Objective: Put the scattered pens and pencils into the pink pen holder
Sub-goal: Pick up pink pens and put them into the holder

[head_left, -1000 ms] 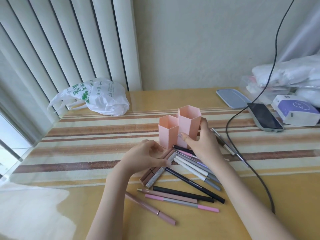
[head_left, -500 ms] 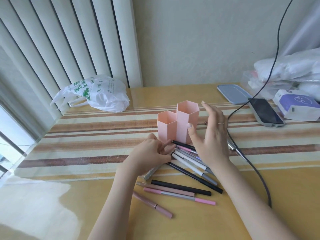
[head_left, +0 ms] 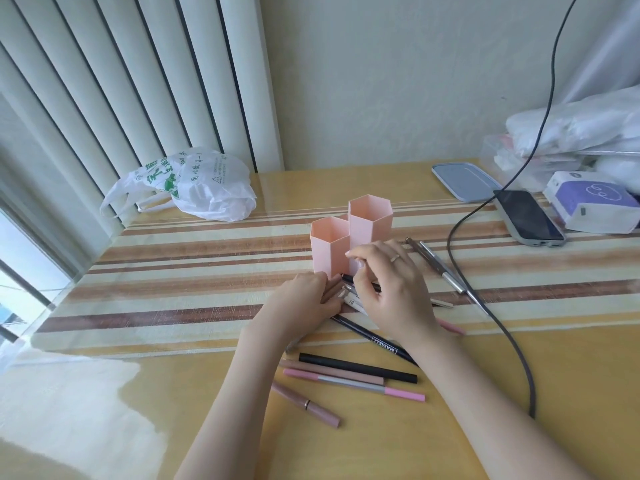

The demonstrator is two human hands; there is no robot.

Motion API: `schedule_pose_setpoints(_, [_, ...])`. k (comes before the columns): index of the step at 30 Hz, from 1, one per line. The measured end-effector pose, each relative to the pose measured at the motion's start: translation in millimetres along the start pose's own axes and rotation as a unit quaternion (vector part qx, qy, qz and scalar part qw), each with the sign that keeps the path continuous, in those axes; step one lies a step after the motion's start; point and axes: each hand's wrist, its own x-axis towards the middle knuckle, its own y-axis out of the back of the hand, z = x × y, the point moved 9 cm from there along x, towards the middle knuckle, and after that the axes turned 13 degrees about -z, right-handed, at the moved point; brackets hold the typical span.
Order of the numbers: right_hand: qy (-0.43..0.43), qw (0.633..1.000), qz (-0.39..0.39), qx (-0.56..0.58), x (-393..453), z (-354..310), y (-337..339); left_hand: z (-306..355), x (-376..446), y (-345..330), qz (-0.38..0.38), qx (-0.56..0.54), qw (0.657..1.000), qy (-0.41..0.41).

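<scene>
The pink pen holder (head_left: 349, 237), two joined hexagonal tubes, stands upright mid-table and looks empty. Right in front of it lies a pile of pens. My left hand (head_left: 304, 299) grips brown pens (head_left: 331, 291) at the pile's left edge. My right hand (head_left: 391, 285) is bent over the pile, with thumb and forefinger close together by the holder's base; what they pinch is hidden. Nearer me lie a black "MADIELI" pen (head_left: 374, 337), a black pen (head_left: 356, 368), a brown pencil (head_left: 332, 371), a pink and grey pen (head_left: 353, 384) and a mauve pen (head_left: 304, 405). Two silver pens (head_left: 440, 266) lie to the right.
A black cable (head_left: 485, 306) hangs from above and runs across the table right of the pens. A phone (head_left: 526, 216), a blue lid (head_left: 464, 181), a tissue pack (head_left: 592, 202) and white bags sit at the back right. A white plastic bag (head_left: 194, 185) lies at the back left.
My right hand let go of the holder, lifted open, then came down curled over the pen pile. My left hand shifted up towards the holder's base while staying on the brown pens.
</scene>
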Motion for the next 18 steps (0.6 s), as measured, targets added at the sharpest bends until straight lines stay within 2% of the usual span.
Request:
schedule_pose_setpoints(3, [-0.001, 1.000, -0.008, 0.004, 0.2, -1.4, -1.3, 1.2, -3.7, 3.6, 0.021, -0.034, 0.999, -0.033])
schedule_pose_setpoints(5, [0.002, 1.000, -0.023, 0.011, 0.5, -2.6, -4.8, -2.6, -6.7, 10.4, 0.039, -0.136, 0.988, -0.054])
schedule_pose_setpoints(8, [-0.015, 0.997, -0.050, 0.049, 0.9, 0.5, -12.5, -3.4, -10.6, 21.1, 0.065, -0.299, 0.949, -0.081])
schedule_pose_setpoints(10, [-0.060, 0.990, -0.068, 0.107, 0.9, 8.5, -20.0, 4.7, -14.4, 29.8, 0.074, -0.371, 0.918, -0.120])
schedule_pose_setpoints(12, [-0.114, 0.966, -0.089, 0.215, 0.1, 17.8, -31.8, 14.5, -17.6, 36.7, 0.071, -0.420, 0.889, -0.168])
schedule_pose_setpoints(14, [-0.167, 0.922, -0.088, 0.337, -1.7, 25.3, -42.2, 15.6, -18.6, 37.5, 0.060, -0.457, 0.871, -0.170])
schedule_pose_setpoints(18, [-0.202, 0.849, -0.095, 0.479, -2.5, 25.8, -53.3, 10.9, -16.2, 30.8, 0.032, -0.487, 0.860, -0.149])
